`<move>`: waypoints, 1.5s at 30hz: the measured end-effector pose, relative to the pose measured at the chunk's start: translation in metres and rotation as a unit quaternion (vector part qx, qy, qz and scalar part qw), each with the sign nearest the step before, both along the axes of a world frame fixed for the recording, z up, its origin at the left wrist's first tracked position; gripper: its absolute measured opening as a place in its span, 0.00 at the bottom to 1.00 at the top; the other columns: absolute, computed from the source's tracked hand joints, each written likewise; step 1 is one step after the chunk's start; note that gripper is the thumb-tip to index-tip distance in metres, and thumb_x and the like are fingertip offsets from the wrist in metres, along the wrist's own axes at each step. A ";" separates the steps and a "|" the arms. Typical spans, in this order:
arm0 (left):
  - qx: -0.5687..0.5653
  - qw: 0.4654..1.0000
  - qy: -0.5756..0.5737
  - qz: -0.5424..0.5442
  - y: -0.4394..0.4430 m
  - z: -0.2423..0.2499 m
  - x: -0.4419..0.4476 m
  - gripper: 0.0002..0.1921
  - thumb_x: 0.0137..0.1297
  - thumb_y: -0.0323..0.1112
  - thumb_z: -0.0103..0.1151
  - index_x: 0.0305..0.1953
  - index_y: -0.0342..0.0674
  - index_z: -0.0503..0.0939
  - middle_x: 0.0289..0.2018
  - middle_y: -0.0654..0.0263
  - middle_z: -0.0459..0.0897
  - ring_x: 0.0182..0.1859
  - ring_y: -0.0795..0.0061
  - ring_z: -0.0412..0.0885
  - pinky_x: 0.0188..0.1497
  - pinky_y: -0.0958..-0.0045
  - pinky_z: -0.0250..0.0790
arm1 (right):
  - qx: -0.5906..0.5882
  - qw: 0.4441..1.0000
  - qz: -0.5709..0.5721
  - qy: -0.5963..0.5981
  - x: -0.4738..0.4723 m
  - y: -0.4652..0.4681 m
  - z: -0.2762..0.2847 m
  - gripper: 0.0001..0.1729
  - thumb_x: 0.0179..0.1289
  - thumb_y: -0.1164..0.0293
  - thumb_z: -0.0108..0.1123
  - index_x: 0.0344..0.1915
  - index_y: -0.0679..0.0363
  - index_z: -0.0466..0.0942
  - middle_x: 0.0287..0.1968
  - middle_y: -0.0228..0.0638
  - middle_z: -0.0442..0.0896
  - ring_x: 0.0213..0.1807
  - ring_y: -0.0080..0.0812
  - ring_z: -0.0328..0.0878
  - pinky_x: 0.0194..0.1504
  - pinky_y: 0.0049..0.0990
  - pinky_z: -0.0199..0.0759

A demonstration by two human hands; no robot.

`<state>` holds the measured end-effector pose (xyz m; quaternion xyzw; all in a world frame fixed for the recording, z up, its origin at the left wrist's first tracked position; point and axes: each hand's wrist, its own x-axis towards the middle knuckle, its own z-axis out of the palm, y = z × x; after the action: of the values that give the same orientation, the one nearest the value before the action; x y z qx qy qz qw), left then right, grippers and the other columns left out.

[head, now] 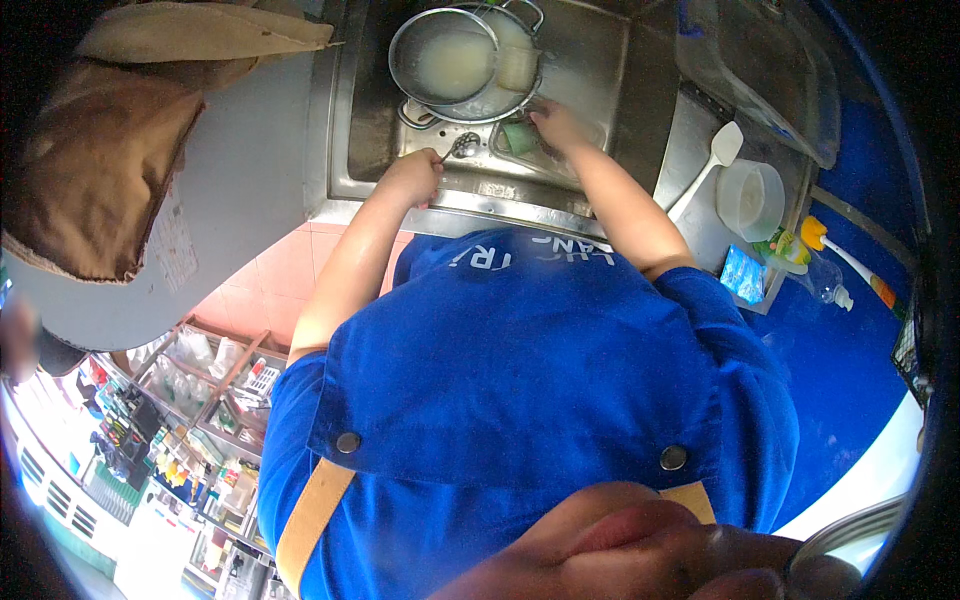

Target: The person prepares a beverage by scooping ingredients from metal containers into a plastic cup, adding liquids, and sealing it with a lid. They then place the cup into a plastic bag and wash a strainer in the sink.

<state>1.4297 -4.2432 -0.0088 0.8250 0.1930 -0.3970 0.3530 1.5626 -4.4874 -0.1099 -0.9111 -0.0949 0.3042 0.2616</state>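
Note:
My left hand grips the thin handle of a metal slotted spoon low over the sink. My right hand is beside the rim of a metal pot of cloudy liquid; its fingers are partly hidden, and whether they hold anything cannot be told. A green object, perhaps a scouring pad, lies just left of that hand. A round metal strainer or bowl overlaps the pot's left side. Inside the pot, at the right, stands a pale ribbed container.
The steel sink's front edge runs before me. On the right ledge are a white spatula, a translucent round tub, a blue packet, a clear bottle and a yellow-headed brush. Brown cloth lies at left.

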 end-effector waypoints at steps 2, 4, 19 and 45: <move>0.116 0.983 -0.035 -0.139 0.007 -0.016 0.006 0.14 0.67 0.42 0.55 0.46 0.41 0.82 0.40 0.48 0.85 0.40 0.51 0.85 0.45 0.54 0.75 | 0.090 0.980 -0.126 0.122 -0.006 -0.010 -0.052 0.24 0.68 0.56 0.54 0.55 0.61 0.77 0.48 0.51 0.83 0.52 0.47 0.80 0.55 0.44 0.71; 0.197 0.949 -0.038 -0.244 -0.002 -0.014 0.015 0.22 0.63 0.48 0.60 0.52 0.41 0.78 0.50 0.46 0.80 0.54 0.51 0.78 0.54 0.56 0.71 | 0.227 0.870 -0.298 0.321 -0.015 0.015 0.036 0.24 0.70 0.56 0.51 0.51 0.66 0.78 0.46 0.43 0.84 0.49 0.38 0.82 0.53 0.43 0.73; -0.144 0.973 -0.094 0.152 0.003 -0.059 0.007 0.42 0.51 0.53 0.73 0.59 0.27 0.70 0.52 0.52 0.80 0.52 0.66 0.78 0.57 0.70 0.67 | -0.145 0.931 0.292 -0.164 -0.035 -0.002 -0.141 0.27 0.61 0.67 0.53 0.62 0.49 0.70 0.61 0.41 0.73 0.63 0.46 0.71 0.61 0.48 0.67; -0.232 0.954 -0.080 0.173 -0.059 -0.130 0.049 0.11 0.63 0.37 0.58 0.39 0.37 0.83 0.36 0.63 0.86 0.38 0.72 0.81 0.43 0.71 0.69 | -0.041 0.972 -0.146 -0.180 0.215 -0.251 0.160 0.57 0.43 0.60 0.77 0.73 0.51 0.56 0.67 0.48 0.69 0.68 0.48 0.66 0.66 0.42 0.61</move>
<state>1.4784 -4.3018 -0.1383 0.7035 0.2061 -0.2966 0.6120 1.7776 -4.7380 0.0502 -0.9650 0.0059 0.0970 0.2437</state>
